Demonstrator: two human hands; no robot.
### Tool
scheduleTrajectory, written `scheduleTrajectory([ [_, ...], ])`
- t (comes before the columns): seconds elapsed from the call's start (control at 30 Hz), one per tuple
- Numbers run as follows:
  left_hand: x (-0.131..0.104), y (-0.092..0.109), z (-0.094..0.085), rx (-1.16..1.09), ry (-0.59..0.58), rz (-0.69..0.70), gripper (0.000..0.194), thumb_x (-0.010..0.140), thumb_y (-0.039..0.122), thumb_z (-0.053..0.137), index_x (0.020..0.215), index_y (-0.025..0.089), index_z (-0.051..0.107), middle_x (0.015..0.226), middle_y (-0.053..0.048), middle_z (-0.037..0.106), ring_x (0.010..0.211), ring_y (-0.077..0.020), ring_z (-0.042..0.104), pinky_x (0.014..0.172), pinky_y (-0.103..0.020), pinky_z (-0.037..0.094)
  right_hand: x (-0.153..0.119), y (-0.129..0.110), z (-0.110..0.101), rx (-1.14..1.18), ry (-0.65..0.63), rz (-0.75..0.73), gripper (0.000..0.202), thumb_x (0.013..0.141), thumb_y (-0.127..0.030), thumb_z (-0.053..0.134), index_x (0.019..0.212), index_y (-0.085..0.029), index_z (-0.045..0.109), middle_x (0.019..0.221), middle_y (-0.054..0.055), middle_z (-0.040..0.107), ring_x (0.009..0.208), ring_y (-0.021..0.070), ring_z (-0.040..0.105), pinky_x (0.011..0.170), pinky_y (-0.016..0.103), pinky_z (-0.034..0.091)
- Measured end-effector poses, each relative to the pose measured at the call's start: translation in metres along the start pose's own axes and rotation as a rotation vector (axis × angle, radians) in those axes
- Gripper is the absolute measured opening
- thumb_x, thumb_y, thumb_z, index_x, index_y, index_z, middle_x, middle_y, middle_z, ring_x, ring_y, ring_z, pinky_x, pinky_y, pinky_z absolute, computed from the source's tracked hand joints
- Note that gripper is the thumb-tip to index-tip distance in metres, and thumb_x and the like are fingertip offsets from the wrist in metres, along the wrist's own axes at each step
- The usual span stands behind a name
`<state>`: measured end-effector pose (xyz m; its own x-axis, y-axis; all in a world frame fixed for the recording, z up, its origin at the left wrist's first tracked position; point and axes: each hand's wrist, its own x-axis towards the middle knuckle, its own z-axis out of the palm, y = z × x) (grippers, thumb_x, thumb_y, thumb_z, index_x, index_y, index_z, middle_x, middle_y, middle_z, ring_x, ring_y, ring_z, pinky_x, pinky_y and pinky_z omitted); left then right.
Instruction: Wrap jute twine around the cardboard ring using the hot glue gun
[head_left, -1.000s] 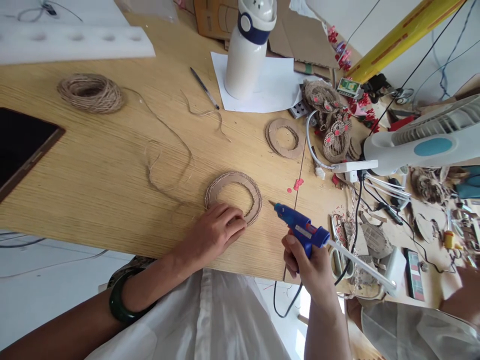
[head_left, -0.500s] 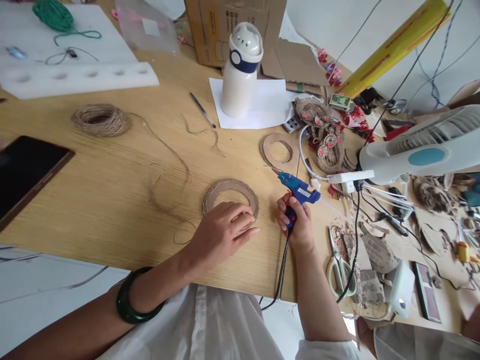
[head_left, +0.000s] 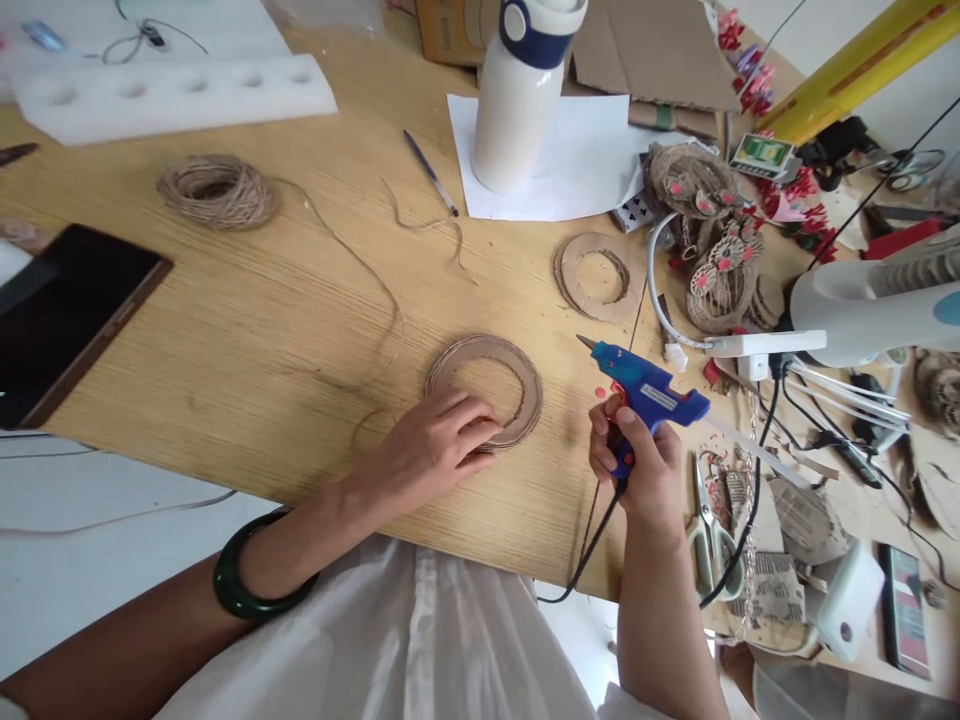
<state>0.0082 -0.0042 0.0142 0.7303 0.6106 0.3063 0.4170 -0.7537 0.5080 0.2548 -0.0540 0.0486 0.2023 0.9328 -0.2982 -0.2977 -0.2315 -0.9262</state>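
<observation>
My left hand point(head_left: 442, 440) lies over the near left side of a flat cardboard ring point(head_left: 531, 390), its fingers together and curled on the band; the fingertips are partly hidden. Twine appears to run around the ring's outer edge. In my right hand point(head_left: 641, 465) is a blue glue gun point(head_left: 645, 385), held by its grip, nozzle pointing left above the table. A clear glue stick point(head_left: 739, 435) sticks out of its back, and a black cord hangs from the grip. A loose twine strand point(head_left: 360, 262) trails from a twine coil point(head_left: 217, 190) toward my left hand.
More cardboard rings point(head_left: 571, 265) lie beyond the glue gun. A white bottle point(head_left: 517, 110) stands on paper. Scissors point(head_left: 705, 530), cables, a white fan point(head_left: 862, 300) and cardboard scraps crowd the right. A dark tablet-like device point(head_left: 67, 320) lies left; a pen point(head_left: 429, 170) lies near the paper.
The view has shifted lower and closer. My left fingers have come down and closed over the ring's near side. My right hand still holds the glue gun, now slightly farther from the ring.
</observation>
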Motion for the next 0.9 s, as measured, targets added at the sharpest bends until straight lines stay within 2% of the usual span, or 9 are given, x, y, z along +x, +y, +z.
scheduleTrajectory([
  [0.13, -0.001, 0.005, 0.005, -0.036, 0.013, -0.037, 0.021, 0.093, 0.018, 0.070, 0.113, 0.016, 0.064, 0.108, -0.005, 0.067, 0.101, -0.0217, 0.061, 0.089, -0.037, 0.055, -0.042, -0.008, -0.001, -0.250, 0.025, 0.083, 0.025, 0.096, -0.039, 0.067, 0.086, -0.018, 0.059, 0.071, -0.003, 0.052, 0.040, 0.0051, 0.040, 0.034, 0.020, 0.029],
  [0.23, -0.003, 0.010, 0.008, -0.085, 0.026, -0.085, 0.023, 0.094, 0.021, 0.069, 0.116, 0.016, 0.062, 0.112, -0.006, 0.066, 0.105, -0.0225, 0.062, 0.093, -0.038, 0.055, -0.072, -0.007, -0.002, -0.376, 0.013, 0.176, 0.031, 0.097, -0.045, 0.064, 0.085, -0.018, 0.056, 0.061, -0.006, 0.043, 0.039, 0.0058, 0.035, 0.035, 0.021, 0.025],
  [0.33, -0.006, 0.013, 0.010, -0.157, 0.061, -0.122, 0.021, 0.098, 0.026, 0.064, 0.117, 0.016, 0.061, 0.117, -0.008, 0.065, 0.108, -0.0217, 0.063, 0.096, -0.037, 0.055, -0.091, -0.003, -0.002, -0.447, 0.002, 0.220, 0.031, 0.098, -0.046, 0.062, 0.085, -0.019, 0.054, 0.055, -0.008, 0.039, 0.040, 0.0065, 0.033, 0.036, 0.021, 0.025],
  [0.43, -0.008, 0.014, 0.013, -0.217, 0.107, -0.155, 0.011, 0.101, 0.025, 0.059, 0.108, 0.016, 0.062, 0.116, -0.008, 0.064, 0.108, -0.0201, 0.063, 0.096, -0.036, 0.055, -0.096, 0.000, 0.001, -0.498, -0.021, 0.240, 0.034, 0.098, -0.049, 0.061, 0.084, -0.019, 0.052, 0.058, -0.007, 0.042, 0.041, 0.0064, 0.034, 0.037, 0.022, 0.026],
  [0.57, -0.009, 0.013, 0.018, -0.247, 0.152, -0.170, 0.007, 0.101, 0.021, 0.057, 0.101, 0.016, 0.062, 0.111, -0.007, 0.064, 0.105, -0.0192, 0.063, 0.095, -0.035, 0.054, -0.095, 0.003, 0.008, -0.520, 0.015, 0.287, 0.041, 0.096, -0.054, 0.061, 0.076, -0.021, 0.046, 0.053, -0.010, 0.034, 0.040, 0.0055, 0.028, 0.037, 0.021, 0.021],
  [0.7, -0.009, 0.012, 0.020, -0.245, 0.159, -0.166, 0.009, 0.102, 0.019, 0.054, 0.099, 0.017, 0.063, 0.107, -0.006, 0.065, 0.102, -0.0190, 0.063, 0.093, -0.036, 0.054, -0.094, 0.007, 0.011, -0.565, 0.041, 0.279, 0.045, 0.094, -0.060, 0.060, 0.074, -0.023, 0.044, 0.048, -0.010, 0.032, 0.037, 0.0060, 0.025, 0.035, 0.022, 0.018],
  [0.77, -0.010, 0.012, 0.019, -0.244, 0.152, -0.154, 0.006, 0.100, 0.022, 0.060, 0.102, 0.016, 0.063, 0.108, -0.006, 0.065, 0.102, -0.0201, 0.063, 0.093, -0.037, 0.054, -0.095, 0.009, 0.011, -0.600, 0.056, 0.274, 0.045, 0.093, -0.061, 0.060, 0.075, -0.023, 0.045, 0.048, -0.010, 0.033, 0.037, 0.0064, 0.025, 0.034, 0.022, 0.019],
  [0.9, -0.011, 0.010, 0.018, -0.218, 0.097, -0.118, 0.019, 0.093, 0.022, 0.070, 0.109, 0.016, 0.062, 0.110, -0.007, 0.064, 0.105, -0.0223, 0.061, 0.094, -0.038, 0.054, -0.100, 0.009, 0.010, -0.724, 0.059, 0.239, 0.043, 0.095, -0.057, 0.059, 0.073, -0.022, 0.047, 0.050, -0.008, 0.035, 0.040, 0.0074, 0.030, 0.035, 0.022, 0.023],
])
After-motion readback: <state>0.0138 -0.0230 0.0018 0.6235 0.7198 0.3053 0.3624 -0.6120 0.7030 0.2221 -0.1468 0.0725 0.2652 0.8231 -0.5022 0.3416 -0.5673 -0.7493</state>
